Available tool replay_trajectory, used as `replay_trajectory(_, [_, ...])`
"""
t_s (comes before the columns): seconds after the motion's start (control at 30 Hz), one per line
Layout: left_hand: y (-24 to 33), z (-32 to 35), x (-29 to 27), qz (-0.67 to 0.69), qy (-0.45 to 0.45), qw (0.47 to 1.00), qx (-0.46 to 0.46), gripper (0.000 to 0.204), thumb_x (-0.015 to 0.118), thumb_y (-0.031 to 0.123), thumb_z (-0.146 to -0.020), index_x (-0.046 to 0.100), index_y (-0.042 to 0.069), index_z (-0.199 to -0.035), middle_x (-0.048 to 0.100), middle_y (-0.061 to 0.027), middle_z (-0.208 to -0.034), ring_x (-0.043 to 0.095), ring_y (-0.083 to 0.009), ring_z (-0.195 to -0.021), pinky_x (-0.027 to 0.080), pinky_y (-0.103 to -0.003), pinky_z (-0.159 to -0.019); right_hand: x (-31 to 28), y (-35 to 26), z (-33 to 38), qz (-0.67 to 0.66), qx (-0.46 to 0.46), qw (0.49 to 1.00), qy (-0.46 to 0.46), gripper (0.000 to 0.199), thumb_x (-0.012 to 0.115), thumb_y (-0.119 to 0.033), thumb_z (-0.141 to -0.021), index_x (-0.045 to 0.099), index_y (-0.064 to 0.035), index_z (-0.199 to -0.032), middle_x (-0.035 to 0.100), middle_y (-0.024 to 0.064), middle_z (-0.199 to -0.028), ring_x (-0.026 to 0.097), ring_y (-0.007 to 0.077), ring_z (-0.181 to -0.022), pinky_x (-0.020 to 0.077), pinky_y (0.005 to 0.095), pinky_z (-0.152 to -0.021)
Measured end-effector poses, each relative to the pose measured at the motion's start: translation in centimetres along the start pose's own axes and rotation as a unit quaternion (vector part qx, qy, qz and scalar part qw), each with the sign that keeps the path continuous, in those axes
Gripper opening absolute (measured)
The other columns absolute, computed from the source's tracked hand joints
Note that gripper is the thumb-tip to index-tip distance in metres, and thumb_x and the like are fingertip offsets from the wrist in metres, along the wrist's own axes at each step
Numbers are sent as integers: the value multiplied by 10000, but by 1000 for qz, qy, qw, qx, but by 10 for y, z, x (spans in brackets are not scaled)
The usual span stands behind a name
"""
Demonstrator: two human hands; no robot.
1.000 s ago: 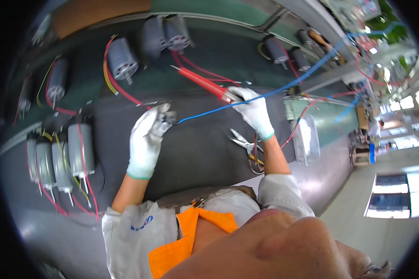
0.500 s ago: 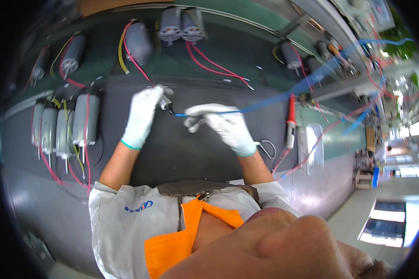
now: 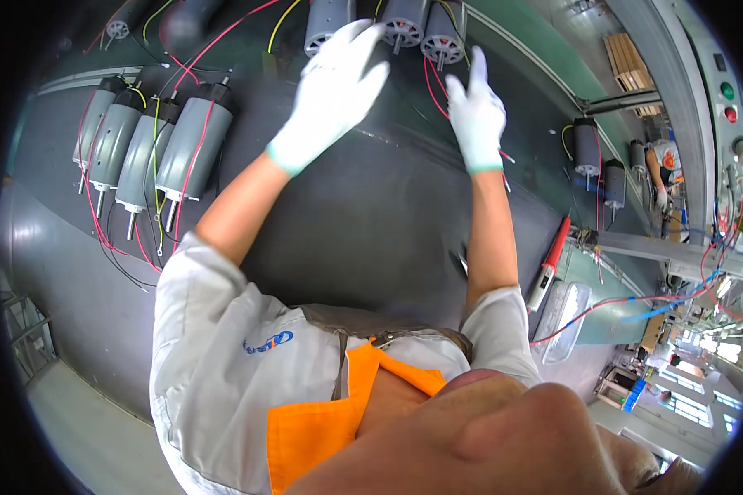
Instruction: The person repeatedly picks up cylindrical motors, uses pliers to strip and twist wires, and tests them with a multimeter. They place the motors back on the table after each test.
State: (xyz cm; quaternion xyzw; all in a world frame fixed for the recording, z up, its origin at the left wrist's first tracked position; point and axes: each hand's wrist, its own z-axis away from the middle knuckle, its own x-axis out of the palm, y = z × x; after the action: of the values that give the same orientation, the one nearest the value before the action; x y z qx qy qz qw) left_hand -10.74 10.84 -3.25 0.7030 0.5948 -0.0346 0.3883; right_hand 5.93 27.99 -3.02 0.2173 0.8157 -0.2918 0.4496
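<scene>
My left hand (image 3: pixel 330 91), in a white glove with a green cuff, reaches to the far side of the bench. Its fingers are stretched out and apart, and its tips overlap the front of a grey cylindrical motor (image 3: pixel 326 18). My right hand (image 3: pixel 477 120), gloved alike, has its index finger pointing away from me and its thumb spread. Nothing shows in either hand. Near it stand a second motor (image 3: pixel 403 23) and a third motor (image 3: pixel 443 40), with shafts toward me and red and yellow-green wires. Whether my fingers touch the motors, I cannot tell.
Several grey motors (image 3: pixel 194 153) with trailing wires stand at the left of the dark mat (image 3: pixel 338 223). On the right lie a red-and-white pen-shaped tool (image 3: pixel 551 264) and a clear plastic tray (image 3: pixel 568 326). A metal post (image 3: pixel 693 99) rises beyond; another person (image 3: pixel 667 161) is behind it.
Both hands have moved away from me and apart. They have let go of the small metal-ended lead and the blue cable held over the mat. The whole view has shifted too.
</scene>
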Motion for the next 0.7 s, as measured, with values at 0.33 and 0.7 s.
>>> replay_trajectory(0.33, [-106, -143, 155, -32, -154, 943, -294, 927, 710, 551, -861, 410, -83, -1467, 550, -341, -1371, 558, -473, -1271, 482, -495, -1054, 46, 65, -56, 116, 28, 989, -88, 721, 602, -258, -961, 294, -344, -1608, 744, 198, -887, 737, 359, -772, 568, 473, -701])
replay_trajectory(0.7, [-160, -145, 189, -26, -107, 975, -191, 697, 643, 509, -898, 569, -52, -1305, 661, -304, -1192, 596, -475, -1161, 492, -514, -996, -101, 209, 90, -162, 325, 929, -77, 722, 671, -220, -977, 353, -329, -1616, 625, 33, -701, 526, 73, -524, 426, 259, -419])
